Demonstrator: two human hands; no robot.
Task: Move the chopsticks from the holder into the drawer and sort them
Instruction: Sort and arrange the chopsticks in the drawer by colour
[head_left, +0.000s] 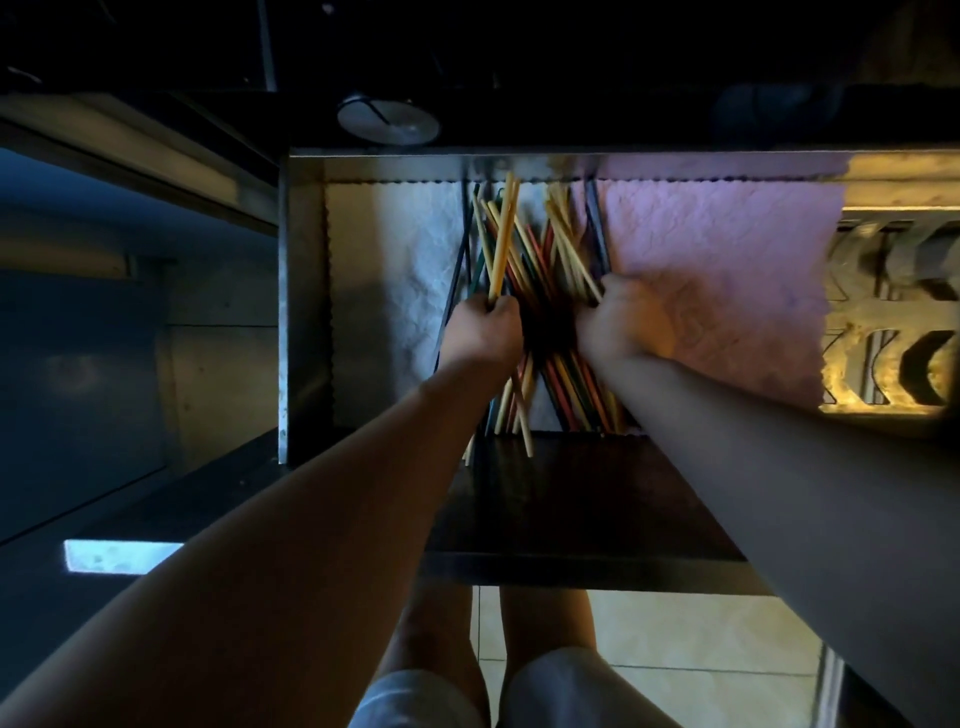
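Note:
A heap of coloured chopsticks (540, 249) (yellow, red, green, dark) lies crossed in the open metal drawer (304, 312). My left hand (480, 330) is closed around a few yellow chopsticks (503, 239) that point away from me. My right hand (621, 322) grips another bunch of yellow chopsticks (569, 244) that fans up and to the left. Both hands sit over the middle of the heap and hide its centre. A round holder (387, 120) stands on the dark counter behind the drawer.
A white cloth (395, 249) lines the drawer's left part and a pink cloth (727, 270) its right part. The dark drawer front (571, 499) lies under my forearms. A patterned metal rack (893, 312) is at the far right. Tiled floor and my legs show below.

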